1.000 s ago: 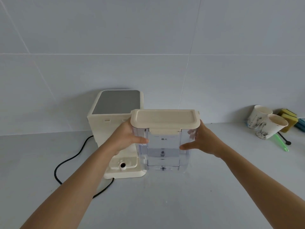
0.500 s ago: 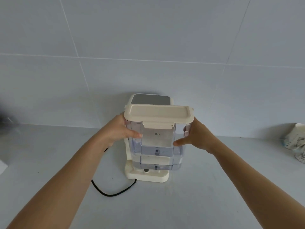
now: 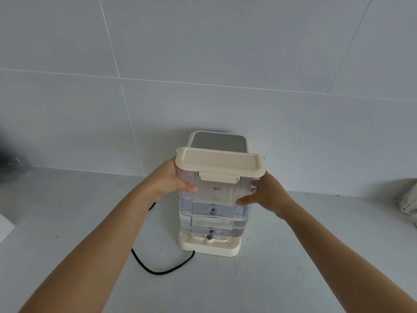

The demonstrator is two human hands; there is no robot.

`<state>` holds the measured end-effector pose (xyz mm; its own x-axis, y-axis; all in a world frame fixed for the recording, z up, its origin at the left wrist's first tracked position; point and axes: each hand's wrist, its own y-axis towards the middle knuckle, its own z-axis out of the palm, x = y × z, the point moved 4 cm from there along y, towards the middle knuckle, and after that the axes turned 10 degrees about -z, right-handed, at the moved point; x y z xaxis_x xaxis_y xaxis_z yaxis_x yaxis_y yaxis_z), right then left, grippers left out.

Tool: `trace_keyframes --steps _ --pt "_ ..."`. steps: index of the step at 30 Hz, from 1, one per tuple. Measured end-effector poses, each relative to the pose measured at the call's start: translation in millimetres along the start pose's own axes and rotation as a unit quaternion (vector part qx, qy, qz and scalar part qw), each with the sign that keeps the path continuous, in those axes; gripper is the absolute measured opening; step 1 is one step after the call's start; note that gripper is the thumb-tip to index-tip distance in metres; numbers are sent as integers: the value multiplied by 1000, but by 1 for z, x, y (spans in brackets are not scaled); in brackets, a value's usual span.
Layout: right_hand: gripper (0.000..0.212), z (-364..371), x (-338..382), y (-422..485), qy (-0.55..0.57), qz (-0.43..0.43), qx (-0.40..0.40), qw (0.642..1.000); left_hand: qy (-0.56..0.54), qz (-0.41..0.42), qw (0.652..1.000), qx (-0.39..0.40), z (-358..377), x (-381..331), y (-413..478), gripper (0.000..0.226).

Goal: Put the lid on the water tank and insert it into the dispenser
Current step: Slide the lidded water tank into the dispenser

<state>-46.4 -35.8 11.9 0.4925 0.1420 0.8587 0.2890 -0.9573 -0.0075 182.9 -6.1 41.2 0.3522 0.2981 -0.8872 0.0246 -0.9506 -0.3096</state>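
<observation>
A clear plastic water tank (image 3: 214, 206) with a cream lid (image 3: 220, 164) clipped on top hangs just above the base of the cream dispenser (image 3: 209, 247). My left hand (image 3: 168, 180) grips the tank's left side and my right hand (image 3: 267, 195) grips its right side. The tank stands upright, directly in front of the dispenser body, whose grey top panel (image 3: 217, 142) shows behind the lid. A white round port on the base is visible below the tank's bottom edge. Whether the tank touches the base I cannot tell.
The dispenser's black power cord (image 3: 158, 267) loops over the grey counter to the front left. The tiled wall stands close behind. A paper cup (image 3: 409, 205) is at the far right edge, and a white object (image 3: 5, 227) at the left edge.
Both hands have carried the lidded tank leftward from beside the dispenser to directly in front of it, over the base, and lowered it. The view has swung so the dispenser sits near the centre.
</observation>
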Motion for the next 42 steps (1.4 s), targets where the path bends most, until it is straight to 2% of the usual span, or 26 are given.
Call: trace_keyframes --steps 10,15,29,42 --pt "94 13 -13 2 -1 -9 -18 1000 15 -6 1000 -2 -1 15 13 69" --pt "96 22 -21 0 -5 -10 -13 1000 8 -21 1000 9 3 32 17 78" --pt "98 30 -34 -1 -23 -2 -13 1000 20 -15 1000 -4 7 47 24 84" --pt "95 31 -39 -1 -6 17 -9 1000 32 -17 999 9 9 51 24 78"
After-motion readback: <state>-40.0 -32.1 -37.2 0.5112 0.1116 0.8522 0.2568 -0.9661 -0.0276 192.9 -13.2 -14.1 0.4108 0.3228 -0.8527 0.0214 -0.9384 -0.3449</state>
